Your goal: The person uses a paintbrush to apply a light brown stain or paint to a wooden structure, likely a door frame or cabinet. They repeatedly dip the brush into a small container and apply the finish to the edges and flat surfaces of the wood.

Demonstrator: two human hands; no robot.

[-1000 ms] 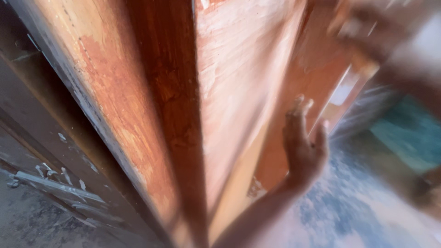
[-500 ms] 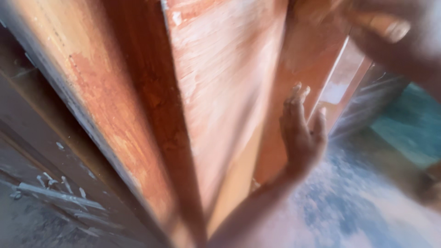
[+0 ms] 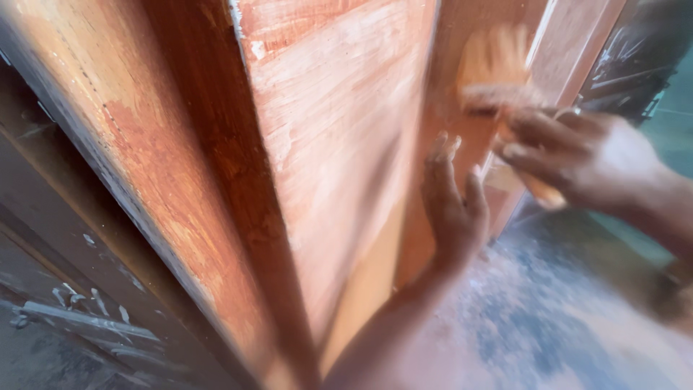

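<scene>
A large reddish-brown wooden panel (image 3: 332, 144) stands on edge and fills most of the head view, streaked with pale dust. My left hand (image 3: 451, 206) lies flat against the panel's recessed face, fingers apart, holding nothing. My right hand (image 3: 585, 155) comes in from the right and grips the wooden handle of a paintbrush (image 3: 498, 72). The brush's pale bristles point up and press on the recessed wood just above my left hand. The brush and right hand are blurred by motion.
A dusty grey floor (image 3: 548, 325) covered in pale powder lies below the hands. Dark grey boards with paint flecks (image 3: 79, 318) lie at the lower left. A teal surface (image 3: 671, 123) shows at the right edge.
My right hand with the brush has come down from the top right corner to the recessed wood above my left hand. My left hand has stayed flat on the panel.
</scene>
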